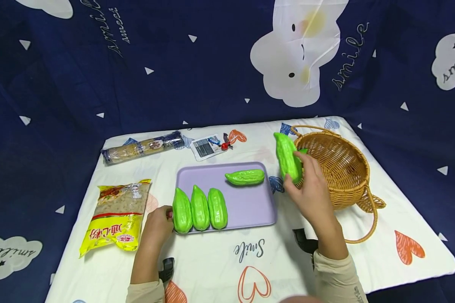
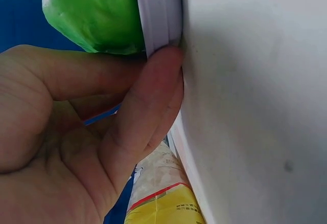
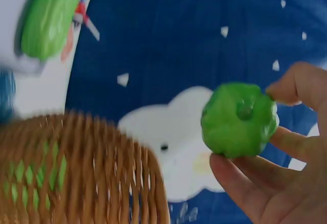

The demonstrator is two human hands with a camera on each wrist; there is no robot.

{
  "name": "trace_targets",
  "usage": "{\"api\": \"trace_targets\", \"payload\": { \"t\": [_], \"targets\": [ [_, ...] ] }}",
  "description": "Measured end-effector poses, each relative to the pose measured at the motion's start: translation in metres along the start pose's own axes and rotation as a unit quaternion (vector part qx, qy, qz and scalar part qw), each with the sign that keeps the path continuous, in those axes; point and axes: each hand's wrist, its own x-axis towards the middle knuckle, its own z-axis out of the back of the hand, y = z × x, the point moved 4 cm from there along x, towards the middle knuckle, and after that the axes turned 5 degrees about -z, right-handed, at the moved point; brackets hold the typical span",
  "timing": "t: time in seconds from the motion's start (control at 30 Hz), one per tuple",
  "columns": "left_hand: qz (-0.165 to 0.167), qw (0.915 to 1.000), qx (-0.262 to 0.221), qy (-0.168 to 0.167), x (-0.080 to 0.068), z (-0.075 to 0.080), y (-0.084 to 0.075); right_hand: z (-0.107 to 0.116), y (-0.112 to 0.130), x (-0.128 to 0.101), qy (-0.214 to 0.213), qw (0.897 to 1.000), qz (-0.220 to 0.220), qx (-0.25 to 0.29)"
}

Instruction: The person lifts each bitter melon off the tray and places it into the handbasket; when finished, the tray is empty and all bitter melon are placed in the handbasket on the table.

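My right hand (image 1: pixel 311 189) grips a bright green bitter melon (image 1: pixel 287 158) by its side, raised beside the left rim of a wicker basket (image 1: pixel 349 189). In the right wrist view, its stem end faces the camera, between thumb and fingers. More green shows through the basket's weave. At the lower left corner of a lilac tray (image 1: pixel 246 206), my left hand (image 1: pixel 159 225) pinches the rim, fingertips low on its outer wall in the left wrist view. Three bitter melons (image 1: pixel 200 209) stand side by side in the tray's left part, and another bitter melon (image 1: pixel 246 177) lies crosswise at its upper right.
Left of the tray lies a yellow bag of dry food (image 1: pixel 119 216). Behind it is a long clear packet of noodles (image 1: pixel 143 147). A white sachet (image 1: pixel 206 147) and a red-wrapped candy (image 1: pixel 225 145) lie behind the tray. The basket's handle (image 1: pixel 373 219) hangs down at its right.
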Motion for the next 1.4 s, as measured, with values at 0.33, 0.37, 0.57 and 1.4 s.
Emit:
{"api": "trace_targets", "payload": {
  "t": [0.33, 0.37, 0.57, 1.4],
  "targets": [
    [0.004, 1.0000, 0.004, 0.002, 0.000, -0.001, 0.001, 0.026, -0.038, 0.013, -0.076, 0.995, -0.065, -0.026],
    [0.004, 1.0000, 0.003, 0.003, 0.000, -0.001, 0.001, 0.025, -0.041, 0.014, -0.075, 0.994, -0.069, -0.033],
    [0.003, 1.0000, 0.001, 0.008, 0.000, -0.001, 0.000, 0.018, -0.058, 0.013, -0.063, 0.992, -0.079, -0.071],
    [-0.001, 1.0000, 0.007, 0.006, 0.001, -0.001, -0.001, -0.010, -0.027, 0.002, -0.108, 0.993, 0.050, -0.005]
  ]
}}
